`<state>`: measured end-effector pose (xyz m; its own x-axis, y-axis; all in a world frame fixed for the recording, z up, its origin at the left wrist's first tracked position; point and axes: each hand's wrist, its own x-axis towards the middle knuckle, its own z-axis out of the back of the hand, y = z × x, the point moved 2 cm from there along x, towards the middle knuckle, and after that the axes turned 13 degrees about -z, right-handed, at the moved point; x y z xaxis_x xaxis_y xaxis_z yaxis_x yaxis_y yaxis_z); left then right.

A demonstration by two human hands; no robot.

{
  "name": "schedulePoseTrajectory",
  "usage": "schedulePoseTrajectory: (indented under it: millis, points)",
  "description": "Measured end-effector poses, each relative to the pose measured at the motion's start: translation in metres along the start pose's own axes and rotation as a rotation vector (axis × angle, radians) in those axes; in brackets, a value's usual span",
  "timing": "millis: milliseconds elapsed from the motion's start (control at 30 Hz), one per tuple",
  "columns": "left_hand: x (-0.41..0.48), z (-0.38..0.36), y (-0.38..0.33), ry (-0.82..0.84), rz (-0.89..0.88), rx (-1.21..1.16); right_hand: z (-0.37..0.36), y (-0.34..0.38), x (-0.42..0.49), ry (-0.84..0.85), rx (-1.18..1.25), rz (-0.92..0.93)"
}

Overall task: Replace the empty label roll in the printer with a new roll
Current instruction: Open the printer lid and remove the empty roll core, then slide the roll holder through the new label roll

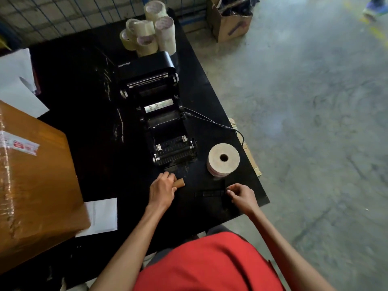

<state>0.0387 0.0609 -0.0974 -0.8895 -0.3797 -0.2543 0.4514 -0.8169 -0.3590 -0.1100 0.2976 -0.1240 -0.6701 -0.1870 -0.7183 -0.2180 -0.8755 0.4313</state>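
The left hand (162, 189) is gripping the empty cardboard core (180, 183) before the open label printer (161, 114) (new label roll (223, 161) nearby); the right hand (241, 196) is pinching the black spindle (212, 193).

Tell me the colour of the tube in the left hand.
Brown cardboard: the empty core, gripped by the left hand, seen in the head view.

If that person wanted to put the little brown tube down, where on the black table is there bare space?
Bare tabletop lies left of the open printer, between it and the big cardboard box. A smaller patch sits between the left hand holding the cardboard tube and the new label roll. The far end is crowded with tape rolls; black parts lie by the right hand.
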Motion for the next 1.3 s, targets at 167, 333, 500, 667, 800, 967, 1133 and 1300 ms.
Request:
schedulePoseTrajectory:
  millis: [167,333,500,667,800,967,1133,1300]
  points:
    - [-0.002,0.0,-0.002,-0.08,0.005,-0.022,0.005,0.01,-0.01,-0.215,-0.068,0.014]
    - [0.011,0.008,-0.026,-0.163,-0.021,-0.441,0.025,0.031,-0.037,-0.557,-0.089,0.423]
    - [0.053,0.006,-0.057,-0.002,0.143,-0.881,0.025,0.06,-0.012,-0.498,-0.42,0.493]
    - [0.074,0.001,-0.077,0.083,0.251,-1.144,0.018,0.064,0.012,-0.337,-0.4,0.472]
    - [0.076,-0.006,-0.078,0.092,0.24,-1.091,0.022,0.065,0.012,-0.295,-0.245,0.516]
    - [0.072,0.012,-0.093,-0.065,-0.067,-0.736,0.041,0.064,-0.002,-0.259,0.091,0.397]
    - [0.058,0.059,-0.103,-0.455,-0.199,-0.67,0.06,0.083,-0.042,0.207,0.759,0.211]
    - [0.043,0.089,-0.097,-0.138,0.22,-1.307,0.066,0.12,-0.081,0.417,0.969,0.289]
